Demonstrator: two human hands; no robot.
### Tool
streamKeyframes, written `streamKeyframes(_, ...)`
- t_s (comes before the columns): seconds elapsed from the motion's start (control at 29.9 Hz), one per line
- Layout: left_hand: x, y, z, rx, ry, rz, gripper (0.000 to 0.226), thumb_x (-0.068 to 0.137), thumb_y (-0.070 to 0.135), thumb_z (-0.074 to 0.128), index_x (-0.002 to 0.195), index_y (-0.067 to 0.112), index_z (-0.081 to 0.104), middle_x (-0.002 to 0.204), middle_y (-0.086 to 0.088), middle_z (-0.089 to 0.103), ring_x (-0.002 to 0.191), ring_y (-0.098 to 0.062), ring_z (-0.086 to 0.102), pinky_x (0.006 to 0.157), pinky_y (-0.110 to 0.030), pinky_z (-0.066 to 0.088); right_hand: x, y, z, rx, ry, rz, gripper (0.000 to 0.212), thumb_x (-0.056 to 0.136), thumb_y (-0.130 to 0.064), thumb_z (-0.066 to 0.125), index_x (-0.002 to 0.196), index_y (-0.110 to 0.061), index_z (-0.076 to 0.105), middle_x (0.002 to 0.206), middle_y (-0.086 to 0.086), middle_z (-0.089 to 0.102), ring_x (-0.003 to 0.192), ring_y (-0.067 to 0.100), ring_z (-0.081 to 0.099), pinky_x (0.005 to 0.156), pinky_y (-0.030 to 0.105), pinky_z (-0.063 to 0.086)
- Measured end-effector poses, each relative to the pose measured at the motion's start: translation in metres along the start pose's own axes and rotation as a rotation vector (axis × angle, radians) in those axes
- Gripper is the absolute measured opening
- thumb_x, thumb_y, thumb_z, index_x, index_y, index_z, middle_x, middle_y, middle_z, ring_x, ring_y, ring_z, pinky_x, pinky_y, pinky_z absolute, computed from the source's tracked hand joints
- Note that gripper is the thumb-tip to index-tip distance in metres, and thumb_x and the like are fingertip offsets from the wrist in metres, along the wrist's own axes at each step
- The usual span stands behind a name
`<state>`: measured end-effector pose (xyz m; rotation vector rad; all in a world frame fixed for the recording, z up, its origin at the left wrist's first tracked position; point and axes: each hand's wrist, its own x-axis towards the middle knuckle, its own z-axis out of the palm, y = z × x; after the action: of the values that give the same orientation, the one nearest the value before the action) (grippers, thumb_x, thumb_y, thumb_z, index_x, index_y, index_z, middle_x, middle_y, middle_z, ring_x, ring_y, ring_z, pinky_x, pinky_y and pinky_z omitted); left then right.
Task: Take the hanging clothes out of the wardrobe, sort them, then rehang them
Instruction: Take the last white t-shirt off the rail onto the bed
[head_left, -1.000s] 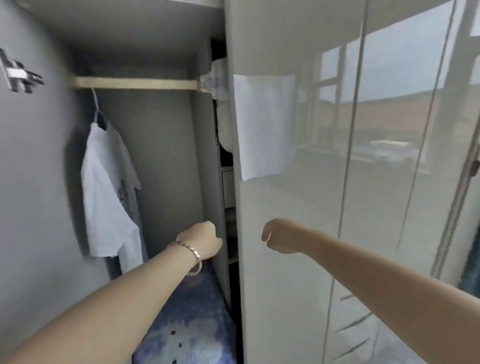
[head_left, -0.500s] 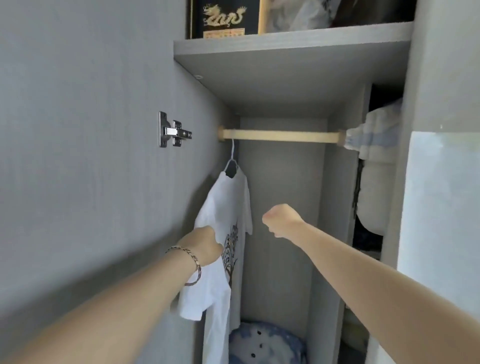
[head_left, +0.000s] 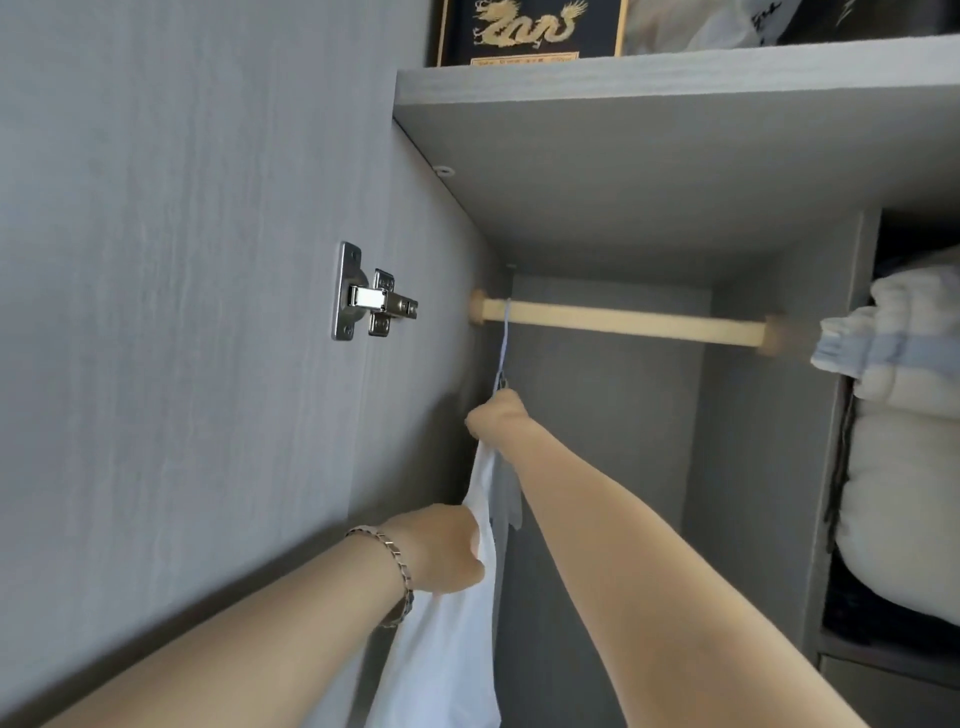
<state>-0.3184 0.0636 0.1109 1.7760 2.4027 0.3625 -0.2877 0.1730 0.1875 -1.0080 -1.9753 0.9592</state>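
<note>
Right hand (head_left: 496, 415): fingers clenched at the neck of the hanger (head_left: 503, 345), directly under its wire hook. They are seen from the back of the hand, so the exact hold on wire or collar cannot be told. A grip this high probably serves to lift the hook clear of the rail (head_left: 623, 322), over which it is looped at the far left end. Left hand (head_left: 441, 551): fingers curled into the side of the white shirt (head_left: 447, 649), lower down, gathering the cloth. This hold likely keeps the body of the garment from swinging or dragging against the side wall as the hanger comes off. A metal bracelet (head_left: 395, 561) sits on the left wrist.

The shirt hangs inside the wardrobe (head_left: 753, 467), close to its left wall, and is the only garment visible on the rail. The step in hand appears to be removal, with sorting and rehanging yet to come.

Surroundings: door hinge (head_left: 371, 306) on the left panel, a shelf (head_left: 675, 156) above the rail carrying a dark box (head_left: 530, 26) with a gold dragon, and folded bedding (head_left: 909, 415) stacked in the compartment to the right
</note>
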Motion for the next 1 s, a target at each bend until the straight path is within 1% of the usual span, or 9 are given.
streamKeyframes(0.13, 0.015, 0.006, 0.004, 0.084, -0.101, -0.033, 0.027, 0.083, 0.008, 0.046, 0.058, 0.014, 0.056, 0.053, 0.002, 0.053, 0.052, -0.012, 0.050, 0.059, -0.021, 0.044, 0.012, 0.016, -0.024, -0.090, 0.090, 0.018, 0.032, 0.094, -0.012, 0.054, 0.122, 0.002, 0.052, 0.124, 0.017, 0.057, 0.115, 0.031, 0.055, 0.087, 0.031, 0.044)
streamKeyframes(0.23, 0.023, 0.008, 0.004, 0.135, -0.085, -0.046, 0.022, 0.086, 0.005, 0.048, 0.088, 0.002, 0.070, 0.053, 0.003, 0.058, 0.055, -0.012, 0.051, 0.056, -0.019, 0.042, 0.008, 0.020, -0.046, -0.007, 0.101, 0.001, 0.031, 0.090, -0.010, 0.060, 0.119, 0.000, 0.055, 0.122, 0.016, 0.058, 0.113, 0.029, 0.055, 0.087, 0.030, 0.043)
streamKeyframes(0.3, 0.022, 0.009, 0.002, 0.145, -0.055, -0.048, 0.026, 0.090, 0.007, 0.047, 0.107, 0.002, 0.067, 0.086, -0.005, 0.070, 0.069, -0.017, 0.054, 0.063, -0.022, 0.047, -0.004, 0.019, -0.064, 0.011, 0.102, -0.032, 0.029, 0.088, -0.007, 0.061, 0.116, -0.001, 0.056, 0.119, 0.014, 0.060, 0.108, 0.027, 0.056, 0.082, 0.026, 0.040)
streamKeyframes(0.37, 0.018, 0.014, 0.002, 0.130, 0.009, -0.052, 0.022, 0.090, 0.008, 0.045, 0.100, 0.007, 0.065, 0.107, -0.010, 0.068, 0.079, -0.021, 0.054, 0.073, -0.026, 0.049, -0.017, 0.018, -0.082, 0.033, 0.104, -0.071, 0.025, 0.091, -0.007, 0.056, 0.116, -0.002, 0.054, 0.112, 0.012, 0.062, 0.089, 0.020, 0.056, 0.075, 0.022, 0.040)
streamKeyframes(0.47, 0.003, 0.025, 0.013, 0.067, 0.101, -0.062, 0.016, 0.085, 0.008, 0.045, 0.079, 0.015, 0.058, 0.093, -0.005, 0.066, 0.083, -0.023, 0.057, 0.070, -0.023, 0.042, -0.058, 0.022, -0.104, -0.011, 0.097, -0.064, 0.022, 0.098, -0.010, 0.043, 0.118, -0.002, 0.048, 0.110, 0.011, 0.067, 0.058, 0.009, 0.044, 0.051, 0.020, 0.034)
streamKeyframes(0.54, -0.011, 0.033, 0.026, 0.056, 0.131, -0.092, 0.017, 0.086, 0.010, 0.044, 0.078, 0.017, 0.058, 0.094, -0.004, 0.066, 0.089, -0.022, 0.061, 0.071, -0.023, 0.043, -0.085, 0.035, -0.114, -0.066, 0.063, -0.028, 0.023, 0.096, -0.010, 0.047, 0.117, -0.001, 0.050, 0.108, 0.012, 0.068, 0.061, 0.012, 0.046, 0.049, 0.021, 0.033)
streamKeyframes(0.64, -0.032, 0.042, 0.052, 0.034, 0.101, -0.121, 0.021, 0.088, 0.011, 0.041, 0.079, 0.014, 0.059, 0.093, -0.006, 0.068, 0.088, -0.023, 0.064, 0.071, -0.025, 0.046, -0.138, 0.065, -0.123, -0.127, 0.035, 0.022, 0.003, 0.092, -0.008, 0.054, 0.090, -0.006, 0.053, 0.087, 0.009, 0.059, 0.058, 0.012, 0.044, 0.046, 0.020, 0.033)
streamKeyframes(0.77, -0.057, 0.058, 0.082, 0.013, 0.017, -0.118, 0.020, 0.088, 0.009, 0.039, 0.076, 0.013, 0.055, 0.075, -0.001, 0.059, 0.071, -0.019, 0.055, 0.056, -0.022, 0.038, -0.203, 0.105, -0.133, -0.151, -0.049, 0.139, 0.037, 0.089, -0.010, 0.061, 0.061, -0.014, 0.037, 0.062, -0.002, 0.041, 0.051, 0.009, 0.037, 0.040, 0.017, 0.028)
streamKeyframes(1.0, -0.081, 0.092, 0.126, -0.081, -0.111, 0.001, 0.026, 0.083, 0.003, 0.040, 0.062, 0.011, 0.051, 0.077, -0.009, 0.066, 0.077, -0.026, 0.066, 0.075, -0.032, 0.053, -0.298, 0.146, -0.141, -0.297, -0.042, 0.306, 0.039, 0.082, -0.002, 0.062, 0.051, -0.014, 0.042, 0.036, -0.009, 0.044, 0.049, 0.012, 0.036, 0.046, 0.020, 0.030)
